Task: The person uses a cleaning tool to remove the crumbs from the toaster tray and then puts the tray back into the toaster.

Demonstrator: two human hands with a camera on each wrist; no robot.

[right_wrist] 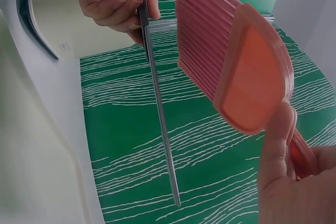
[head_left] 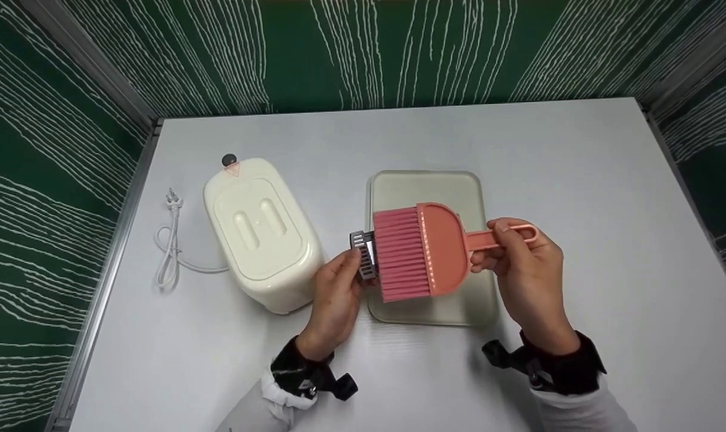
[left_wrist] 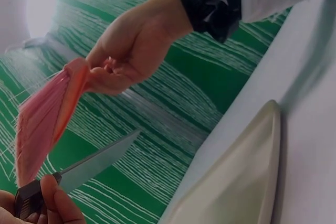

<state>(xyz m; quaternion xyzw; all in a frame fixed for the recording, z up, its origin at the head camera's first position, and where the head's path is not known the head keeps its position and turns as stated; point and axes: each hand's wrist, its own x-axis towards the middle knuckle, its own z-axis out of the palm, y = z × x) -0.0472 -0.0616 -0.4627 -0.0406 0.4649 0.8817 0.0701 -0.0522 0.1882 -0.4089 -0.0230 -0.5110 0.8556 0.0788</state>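
Observation:
My left hand (head_left: 336,300) pinches the dark slotted end of a crumb tray (head_left: 358,240), a thin metal plate. Its flat plate shows in the left wrist view, and edge-on in the right wrist view as a long thin strip (right_wrist: 160,103). Between thumb and fingers, my right hand (head_left: 531,276) grips the handle of a coral brush (head_left: 447,252) with pink bristles pointing left. From the head, the brush covers most of the plate. The right wrist view has a gap between bristles and plate. Both are held up over a khaki tray (head_left: 426,186).
A cream toaster (head_left: 291,240) stands left of my left hand, a dark lever knob (head_left: 229,159) at its far end. Its white cord (head_left: 171,258) lies bundled to the left with the plug. Green walls with white streaks enclose the white table (head_left: 555,162).

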